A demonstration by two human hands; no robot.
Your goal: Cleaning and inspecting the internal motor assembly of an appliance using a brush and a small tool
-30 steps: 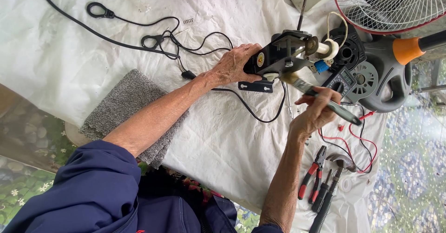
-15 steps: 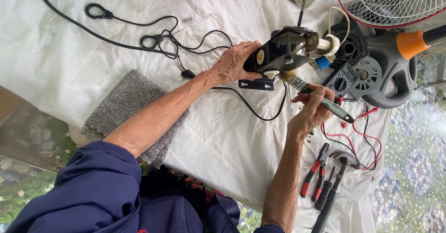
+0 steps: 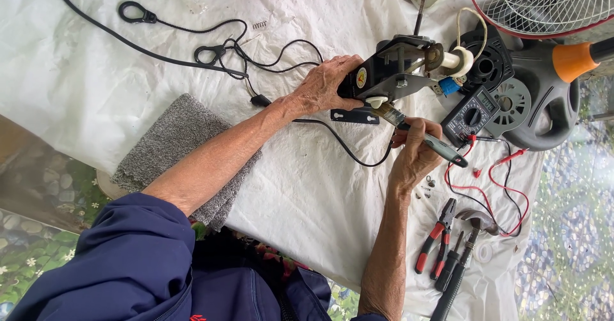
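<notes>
The left hand is clenched on the black fan motor assembly, its grip wrapped over the near end of the black housing and holding it tilted just above the white sheet that covers the worktop. The right hand is closed in a grip around the dark handle of a small paintbrush, and the brush's pale bristles touch the underside of the motor assembly, beside a small white round part. A loose black bracket lies on the sheet just below the left hand. A black power cord snakes across the sheet from the upper left toward the motor. Just right of the motor lies a dark multimeter, with red test leads looping below it. Behind the multimeter sit the grey fan housing, with an orange collar, and the white wire fan guard at the top right edge. Near the right forearm, red-handled pliers, a screwdriver and a hammer lie side by side, with a few small screws just beside the right hand. A grey folded cloth lies under the left forearm at the worktop's edge.
</notes>
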